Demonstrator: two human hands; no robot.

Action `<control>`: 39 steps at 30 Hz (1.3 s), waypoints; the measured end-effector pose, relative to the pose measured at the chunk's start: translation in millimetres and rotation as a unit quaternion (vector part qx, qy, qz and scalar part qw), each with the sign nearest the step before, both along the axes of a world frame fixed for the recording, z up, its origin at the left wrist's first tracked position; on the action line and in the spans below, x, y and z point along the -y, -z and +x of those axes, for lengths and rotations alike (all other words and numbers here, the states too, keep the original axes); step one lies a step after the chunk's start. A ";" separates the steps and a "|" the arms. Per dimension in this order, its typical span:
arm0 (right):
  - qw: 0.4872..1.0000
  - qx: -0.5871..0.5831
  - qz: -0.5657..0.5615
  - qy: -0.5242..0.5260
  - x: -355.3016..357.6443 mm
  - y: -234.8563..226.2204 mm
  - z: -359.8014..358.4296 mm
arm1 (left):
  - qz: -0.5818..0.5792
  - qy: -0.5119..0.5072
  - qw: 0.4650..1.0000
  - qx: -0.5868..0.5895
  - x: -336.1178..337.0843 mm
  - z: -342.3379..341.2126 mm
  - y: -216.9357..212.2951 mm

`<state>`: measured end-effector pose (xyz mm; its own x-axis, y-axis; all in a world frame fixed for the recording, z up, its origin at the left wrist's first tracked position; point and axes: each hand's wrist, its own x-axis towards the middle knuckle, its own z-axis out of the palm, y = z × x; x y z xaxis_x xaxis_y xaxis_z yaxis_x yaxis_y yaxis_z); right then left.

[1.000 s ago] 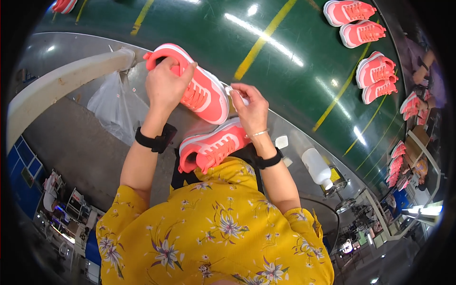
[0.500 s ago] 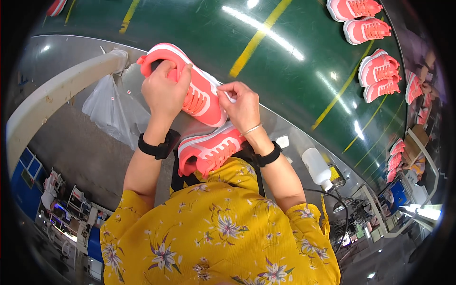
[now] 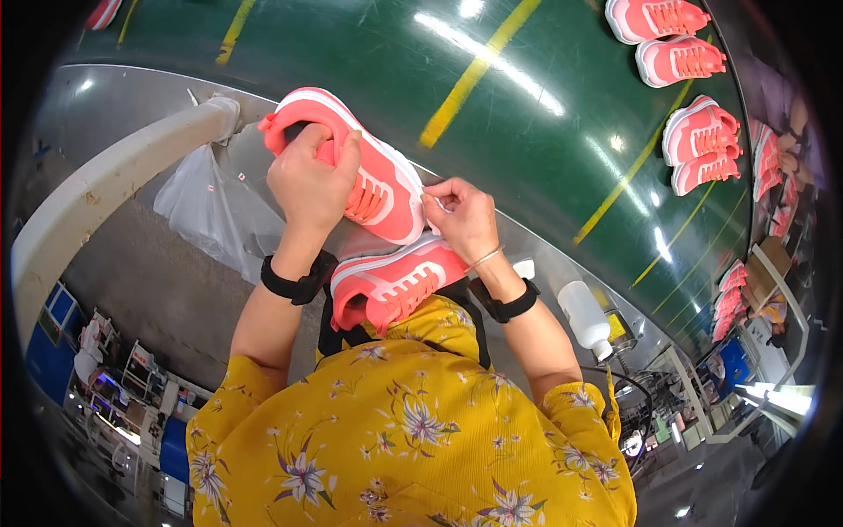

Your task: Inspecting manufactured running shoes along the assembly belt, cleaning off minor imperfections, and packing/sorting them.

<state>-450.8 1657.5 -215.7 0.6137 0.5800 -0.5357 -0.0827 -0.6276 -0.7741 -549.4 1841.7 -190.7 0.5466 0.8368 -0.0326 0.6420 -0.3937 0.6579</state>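
My left hand grips a coral-pink sneaker by its collar, fingers inside the shoe's opening and thumb over the tongue. The sneaker is tilted, its white sole edge facing away from me and its toe to the right. At the toe, my right hand is pinched closed against the white sole edge. Whatever lies between its fingertips is too small to make out. A second coral sneaker rests just below the first, close to my lap, with no hand on it.
A green belt with yellow stripes runs beyond a metal ledge. Several matching sneakers stand on it at the right. A white bottle sits right of my arm. A plastic bag hangs by a pale curved bar at left.
My right hand has shifted a little right and downward along the toe, still pinched. The held sneaker and my left hand have dropped slightly.
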 end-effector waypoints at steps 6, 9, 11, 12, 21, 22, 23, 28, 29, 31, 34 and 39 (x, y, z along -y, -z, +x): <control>0.996 0.062 0.061 0.005 -26.1 -1.8 6.8 | -0.027 -0.016 0.999 0.010 -0.3 5.4 -3.3; 0.995 0.043 0.085 0.006 -14.4 2.7 0.2 | -0.018 -0.010 1.000 -0.014 0.1 -0.4 -3.8; 0.998 0.035 0.057 0.003 -0.4 -0.4 -1.9 | -0.010 -0.009 1.000 -0.010 2.2 2.1 -3.6; 0.999 0.024 0.027 0.001 0.2 -5.1 -1.7 | -0.005 -0.005 1.000 -0.008 3.8 2.4 -3.8; 0.992 0.101 0.071 -0.022 -5.3 -5.8 -5.0 | -0.015 -0.006 1.000 -0.017 2.4 1.5 -5.7; 0.992 0.101 0.073 -0.025 -3.7 -4.4 -4.3 | -0.012 -0.008 1.000 -0.017 2.3 2.6 -5.2; 0.989 0.124 0.075 -0.035 -3.1 -3.0 -3.5 | 0.002 -0.005 1.000 -0.013 1.8 4.0 -4.4; 0.978 0.176 0.104 -0.035 -29.2 -1.9 1.8 | -0.021 -0.015 1.000 -0.012 0.5 4.3 -4.9; 0.980 0.171 0.094 -0.037 -23.6 -1.3 -3.1 | -0.011 -0.007 1.000 -0.016 2.2 -0.4 -4.5; 0.987 0.140 0.070 -0.047 -10.7 -1.5 -5.6 | 0.005 -0.004 1.000 -0.015 1.5 -1.7 -2.5; 0.989 0.128 0.061 -0.043 0.3 -7.5 -5.9 | 0.012 -0.001 1.000 -0.011 3.8 2.6 -2.4; 0.980 0.166 0.109 -0.034 -31.3 -1.6 -1.0 | -0.022 -0.020 1.000 -0.008 1.8 3.5 -6.6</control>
<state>-451.8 1688.8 -214.1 0.6890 0.7040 -0.1723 0.2321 -0.4396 -0.8677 -545.9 1840.0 -184.1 0.5127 0.8550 -0.0781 0.6663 -0.3388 0.6643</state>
